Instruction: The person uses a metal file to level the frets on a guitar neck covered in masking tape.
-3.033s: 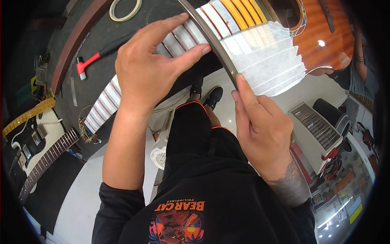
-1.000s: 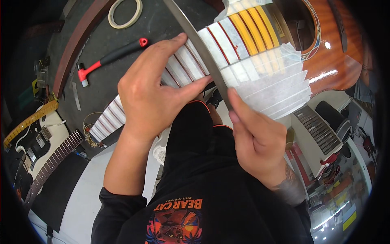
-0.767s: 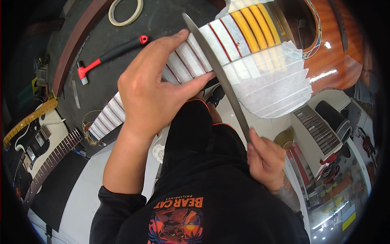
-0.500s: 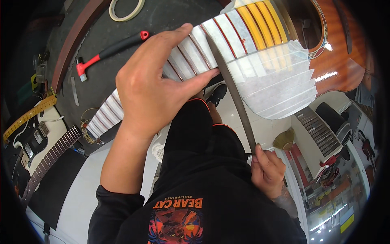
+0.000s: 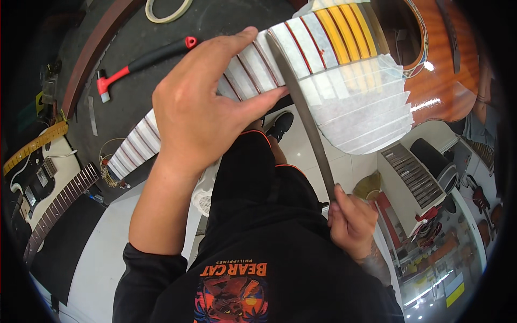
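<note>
The glossy orange-brown acoustic guitar [image 5: 452, 81] lies on the dark table [image 5: 134, 91], and its neck wrapped in white masking tape strips [image 5: 253, 70] juts over the table's edge above the person's lap. The left hand [image 5: 199, 116] presses flat on this neck. The right hand [image 5: 350, 220] is closed around the low end of the long grey metal file [image 5: 307, 118], which crosses the neck. I judge a slip could scratch the bare body beside the tape. Free room is below the neck; the red-and-black hammer [image 5: 142, 59] lies well apart.
</note>
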`<state>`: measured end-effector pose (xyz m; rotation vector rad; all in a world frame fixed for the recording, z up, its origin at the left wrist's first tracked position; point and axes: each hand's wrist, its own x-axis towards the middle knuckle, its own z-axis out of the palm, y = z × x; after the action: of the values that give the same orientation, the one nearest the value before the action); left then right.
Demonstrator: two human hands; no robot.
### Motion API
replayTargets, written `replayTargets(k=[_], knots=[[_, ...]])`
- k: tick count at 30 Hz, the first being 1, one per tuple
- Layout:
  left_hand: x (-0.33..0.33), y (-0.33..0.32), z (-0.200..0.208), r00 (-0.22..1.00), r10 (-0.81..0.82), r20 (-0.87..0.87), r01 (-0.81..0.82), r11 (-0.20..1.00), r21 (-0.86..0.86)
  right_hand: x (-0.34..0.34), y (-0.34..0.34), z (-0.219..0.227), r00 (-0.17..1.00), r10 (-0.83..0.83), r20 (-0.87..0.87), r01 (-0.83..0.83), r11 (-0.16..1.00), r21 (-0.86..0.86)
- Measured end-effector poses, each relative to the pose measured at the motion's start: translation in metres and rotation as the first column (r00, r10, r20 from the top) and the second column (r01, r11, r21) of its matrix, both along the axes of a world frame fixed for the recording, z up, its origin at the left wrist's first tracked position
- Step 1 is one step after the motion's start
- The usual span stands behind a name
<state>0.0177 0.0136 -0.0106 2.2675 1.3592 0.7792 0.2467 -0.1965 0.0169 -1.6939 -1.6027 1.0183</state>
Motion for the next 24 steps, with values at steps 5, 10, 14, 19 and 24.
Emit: replayTargets(k=[5,10,14,19,24], knots=[[-0.001,0.0,0.001,1.0,0.009,-0.028,-0.009,1.0,0.001,0.014,-0.022,0.007,0.981,-0.103,-0.163,0.087,0.991,-0.104],[0.0,0.0,0.002,0.999,0.025,-0.028,-0.025,1.0,0.002,0.017,-0.026,0.006,0.948,-0.113,-0.299,0.065,0.984,-0.166],[-0.002,0.0,0.002,0.999,0.021,-0.031,-0.021,1.0,0.008,0.011,-0.025,0.004,0.95,-0.114,-0.29,0.061,0.981,-0.186],[-0.007,0.0,0.004,1.0,0.002,-0.011,-0.002,1.0,-0.005,0.009,-0.03,0.0,0.974,-0.054,-0.218,0.018,0.986,-0.163],[-0.02,0.005,0.015,0.996,-0.086,-0.029,0.085,0.995,-0.045,0.011,-0.032,0.004,0.998,0.051,0.031,-0.049,0.997,-0.061]])
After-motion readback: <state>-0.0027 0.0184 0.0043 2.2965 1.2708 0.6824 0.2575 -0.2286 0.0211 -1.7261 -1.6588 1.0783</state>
